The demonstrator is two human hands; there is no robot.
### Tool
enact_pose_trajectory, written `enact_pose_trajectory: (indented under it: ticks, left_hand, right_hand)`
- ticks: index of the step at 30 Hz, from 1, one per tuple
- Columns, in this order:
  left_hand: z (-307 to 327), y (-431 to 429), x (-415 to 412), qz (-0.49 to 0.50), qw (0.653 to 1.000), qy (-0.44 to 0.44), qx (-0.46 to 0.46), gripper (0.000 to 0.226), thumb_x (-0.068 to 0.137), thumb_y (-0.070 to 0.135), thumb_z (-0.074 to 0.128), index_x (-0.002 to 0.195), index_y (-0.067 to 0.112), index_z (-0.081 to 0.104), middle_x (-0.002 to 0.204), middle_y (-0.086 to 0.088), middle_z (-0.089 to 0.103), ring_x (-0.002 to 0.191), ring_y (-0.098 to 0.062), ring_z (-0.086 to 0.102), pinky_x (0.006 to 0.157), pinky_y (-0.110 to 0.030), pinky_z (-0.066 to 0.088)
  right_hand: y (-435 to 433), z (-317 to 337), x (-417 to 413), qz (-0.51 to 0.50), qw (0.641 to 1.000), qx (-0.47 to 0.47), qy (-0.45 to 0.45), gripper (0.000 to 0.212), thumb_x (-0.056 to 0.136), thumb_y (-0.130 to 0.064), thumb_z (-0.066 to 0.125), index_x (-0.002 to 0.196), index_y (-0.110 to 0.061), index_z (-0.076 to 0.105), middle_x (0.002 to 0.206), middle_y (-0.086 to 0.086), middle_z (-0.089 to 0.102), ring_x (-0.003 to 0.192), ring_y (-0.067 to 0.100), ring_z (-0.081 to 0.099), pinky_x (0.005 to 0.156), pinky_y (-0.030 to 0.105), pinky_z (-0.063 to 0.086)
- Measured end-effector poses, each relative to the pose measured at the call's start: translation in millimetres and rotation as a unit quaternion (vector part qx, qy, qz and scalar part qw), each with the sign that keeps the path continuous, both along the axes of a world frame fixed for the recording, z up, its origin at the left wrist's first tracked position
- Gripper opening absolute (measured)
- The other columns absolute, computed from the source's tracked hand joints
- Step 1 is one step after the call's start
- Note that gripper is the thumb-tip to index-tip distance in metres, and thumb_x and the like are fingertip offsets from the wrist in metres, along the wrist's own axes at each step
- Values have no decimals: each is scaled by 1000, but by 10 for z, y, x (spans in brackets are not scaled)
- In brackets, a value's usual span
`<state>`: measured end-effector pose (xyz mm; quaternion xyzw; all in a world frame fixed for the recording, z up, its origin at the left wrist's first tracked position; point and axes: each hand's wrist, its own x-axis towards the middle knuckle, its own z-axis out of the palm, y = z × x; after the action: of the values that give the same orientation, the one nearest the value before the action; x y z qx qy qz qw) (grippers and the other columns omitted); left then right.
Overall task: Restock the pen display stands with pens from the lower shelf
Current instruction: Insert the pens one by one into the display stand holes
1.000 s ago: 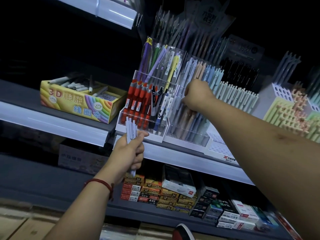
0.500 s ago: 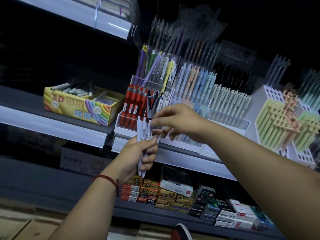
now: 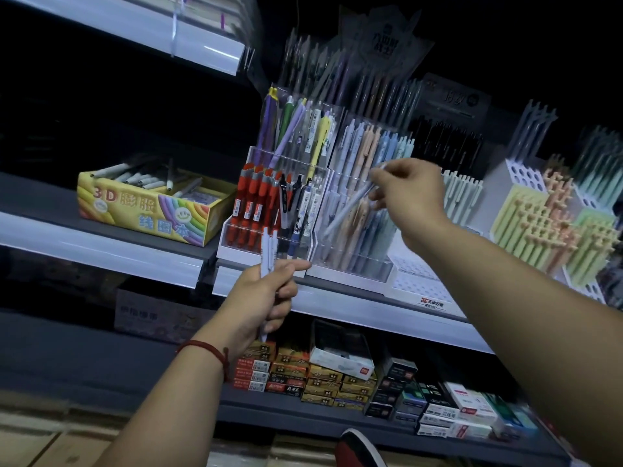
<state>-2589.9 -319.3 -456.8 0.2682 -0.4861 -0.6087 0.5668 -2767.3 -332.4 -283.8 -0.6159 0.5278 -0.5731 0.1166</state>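
My left hand (image 3: 263,294) grips a small bunch of pale lilac pens (image 3: 269,251) upright, in front of the shelf edge. My right hand (image 3: 409,197) pinches one pale blue pen (image 3: 347,210) by its top, tilted with its tip down to the left, in front of the clear tiered stand of pastel pens (image 3: 357,230). To the left of that stand is another clear stand with red and black pens (image 3: 266,210).
A yellow rainbow box (image 3: 148,210) of markers sits left on the same shelf. White honeycomb stands (image 3: 553,217) of pastel pens stand right. Stacked pen boxes (image 3: 320,375) fill the lower shelf. A shoe tip (image 3: 357,449) shows at the bottom.
My right hand took one pen from the bunch in my left hand and carried it up and right to the pastel stand. The left hand stayed in place.
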Motion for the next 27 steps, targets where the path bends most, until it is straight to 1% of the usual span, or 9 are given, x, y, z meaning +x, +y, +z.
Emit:
enact_pose_trajectory:
  ticks: [5, 9, 11, 14, 15, 19, 23, 26, 27]
  left_hand:
    - [-66, -47, 31, 18, 1000, -1, 14, 29, 109, 21, 46, 127, 14, 68, 61, 5, 37, 41, -8, 26, 34, -18, 20]
    - [-58, -26, -10, 2, 1000, 6, 17, 28, 109, 18, 45, 126, 13, 67, 62, 4, 37, 41, -9, 26, 34, -18, 21]
    - [-48, -15, -21, -4, 1000, 3, 18, 27, 109, 17, 45, 125, 13, 67, 62, 4, 37, 40, -8, 26, 33, -18, 21]
    - [-53, -7, -27, -1, 1000, -5, 22, 28, 109, 17, 45, 125, 12, 68, 62, 4, 38, 41, -8, 27, 33, -18, 21]
    - [-63, -2, -24, 1, 1000, -8, 24, 28, 109, 17, 45, 124, 12, 68, 62, 4, 38, 41, -8, 27, 34, -18, 21]
    - [-89, 4, 9, 4, 1000, -13, 26, 28, 109, 17, 45, 124, 13, 69, 62, 4, 38, 41, -8, 27, 33, -18, 22]
    - [-76, -10, 36, 7, 1000, -6, 22, 29, 109, 16, 45, 123, 13, 70, 62, 4, 37, 41, -8, 26, 33, -17, 21]
    - [-84, -33, 50, 7, 1000, -4, 21, 29, 109, 17, 46, 123, 14, 70, 62, 4, 38, 41, -8, 26, 33, -18, 21]
    - [-89, -38, 53, 6, 1000, -5, 21, 29, 109, 17, 46, 124, 14, 70, 62, 4, 38, 42, -8, 25, 33, -18, 21]
  right_hand:
    - [-243, 48, -29, -53, 992, -37, 105, 14, 101, -14, 64, 93, -4, 69, 83, 16, 69, 70, 26, 71, 70, 41, 63]
    - [-396, -12, 15, -55, 988, -26, 145, 13, 100, -12, 65, 94, -1, 69, 82, 16, 70, 71, 28, 72, 75, 44, 62]
    - [-439, -39, 57, -52, 985, -17, 162, 16, 99, -11, 67, 93, 3, 71, 81, 17, 71, 68, 24, 72, 73, 41, 63]
    - [-457, -85, 149, -43, 982, -2, 186, 17, 98, -9, 68, 90, 6, 72, 80, 19, 72, 63, 19, 71, 63, 29, 62]
    - [-472, -91, 164, -44, 981, -3, 188, 18, 98, -9, 68, 90, 7, 72, 81, 20, 72, 63, 19, 71, 63, 28, 62]
    - [-533, -32, 164, -59, 983, -33, 173, 22, 99, -10, 66, 90, 10, 71, 78, 20, 71, 67, 24, 72, 75, 37, 62]
    - [-530, -31, 171, -52, 983, -23, 174, 21, 99, -9, 67, 93, 11, 71, 81, 21, 72, 62, 17, 72, 63, 25, 61]
    - [-540, -107, 184, -36, 980, 10, 194, 19, 97, -8, 69, 86, 7, 72, 76, 18, 73, 58, 16, 73, 64, 28, 63]
    - [-545, -134, 196, -31, 977, 19, 209, 19, 96, -8, 70, 84, 6, 73, 74, 18, 73, 56, 15, 72, 62, 26, 63]
